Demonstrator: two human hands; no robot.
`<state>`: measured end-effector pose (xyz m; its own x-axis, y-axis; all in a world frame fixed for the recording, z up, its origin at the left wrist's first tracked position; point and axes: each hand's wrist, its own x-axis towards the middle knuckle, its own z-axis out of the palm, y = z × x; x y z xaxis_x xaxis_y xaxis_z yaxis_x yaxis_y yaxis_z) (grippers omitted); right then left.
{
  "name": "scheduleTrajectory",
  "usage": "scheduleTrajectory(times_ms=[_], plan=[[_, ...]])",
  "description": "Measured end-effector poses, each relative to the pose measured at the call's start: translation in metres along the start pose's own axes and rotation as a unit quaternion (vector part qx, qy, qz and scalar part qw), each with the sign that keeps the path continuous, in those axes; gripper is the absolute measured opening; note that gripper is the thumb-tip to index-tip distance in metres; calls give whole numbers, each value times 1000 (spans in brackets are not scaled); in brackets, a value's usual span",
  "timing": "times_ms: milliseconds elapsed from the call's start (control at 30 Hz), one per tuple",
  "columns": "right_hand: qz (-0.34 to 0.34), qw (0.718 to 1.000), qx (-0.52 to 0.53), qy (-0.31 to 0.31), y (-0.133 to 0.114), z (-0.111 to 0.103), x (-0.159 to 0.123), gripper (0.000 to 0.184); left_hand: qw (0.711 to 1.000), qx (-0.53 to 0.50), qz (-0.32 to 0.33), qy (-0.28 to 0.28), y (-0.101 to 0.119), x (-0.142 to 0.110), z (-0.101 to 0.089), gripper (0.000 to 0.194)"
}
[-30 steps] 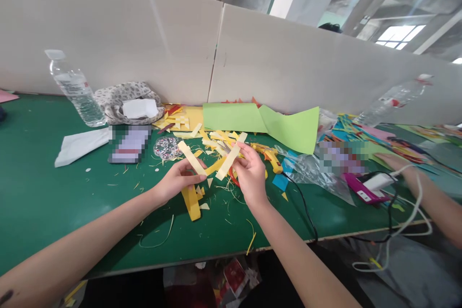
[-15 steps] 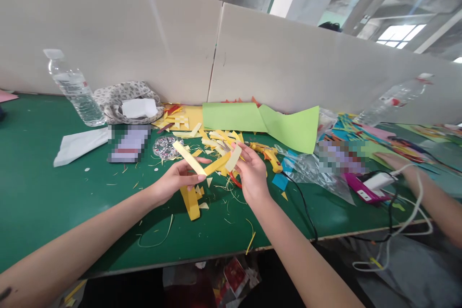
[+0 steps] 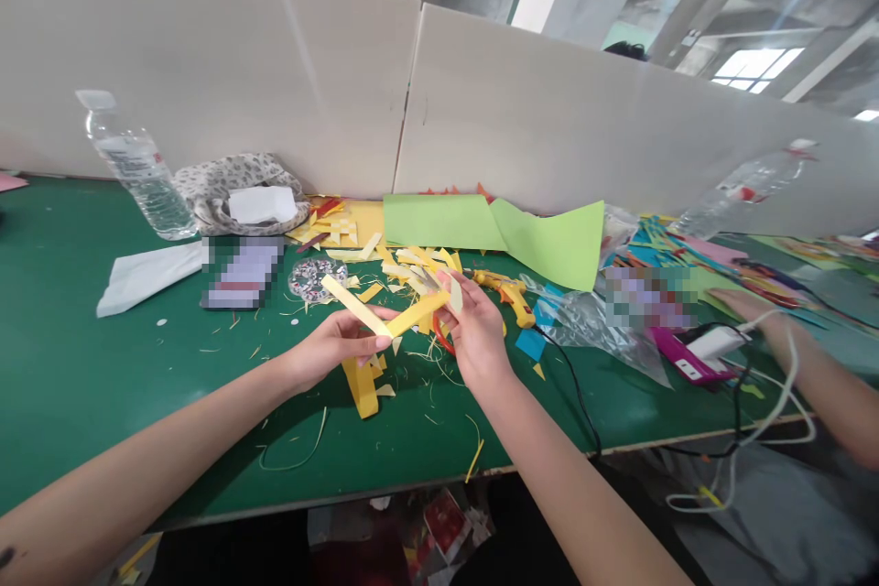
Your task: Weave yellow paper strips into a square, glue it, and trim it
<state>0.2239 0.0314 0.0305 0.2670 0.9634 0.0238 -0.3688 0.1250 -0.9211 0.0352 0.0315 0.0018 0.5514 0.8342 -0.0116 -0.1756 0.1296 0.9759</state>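
Note:
My left hand (image 3: 322, 350) pinches paper strips between thumb and fingers: a pale yellow strip (image 3: 352, 302) slants up to the left, and a deeper yellow strip (image 3: 417, 315) runs toward my right hand (image 3: 481, 339). A yellow strip end (image 3: 363, 392) hangs below the left hand. My right fingers are closed on a short pale strip (image 3: 456, 297) at the far end of the deeper yellow one. Behind the hands lies a pile of yellow paper scraps (image 3: 406, 267). A red ring-shaped handle (image 3: 439, 337) shows partly beside the right hand.
A yellow glue gun (image 3: 512, 295) with a black cord lies right of the hands. Green paper (image 3: 439, 222) leans at the partition. Water bottles (image 3: 141, 174) stand at both sides. A purple power strip (image 3: 687, 362) and another person's arm (image 3: 817, 375) are at the right.
The pale strip in my right hand has turned from a long slant to a foreshortened piece, and my right fingers have closed round the deeper yellow strip's end. My left hand has hardly moved.

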Motion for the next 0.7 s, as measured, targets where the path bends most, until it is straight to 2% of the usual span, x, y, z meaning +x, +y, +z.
scheduleTrajectory(times_ms=[233,400,500,600,700], plan=[[8,999,-31,19,-2,2,-2,37,1000,-11,-4,22,0,2,1,23],[-76,989,-72,103,-5,-4,3,32,998,-11,-5,65,2,3,1,25],[-106,983,-90,121,-8,-7,4,32,996,-6,-9,86,2,3,1,27],[-95,986,-114,72,-8,-4,-1,30,996,-5,-13,88,1,3,1,29],[-77,982,-167,-46,-5,2,-10,21,995,-5,-13,95,1,3,0,31]])
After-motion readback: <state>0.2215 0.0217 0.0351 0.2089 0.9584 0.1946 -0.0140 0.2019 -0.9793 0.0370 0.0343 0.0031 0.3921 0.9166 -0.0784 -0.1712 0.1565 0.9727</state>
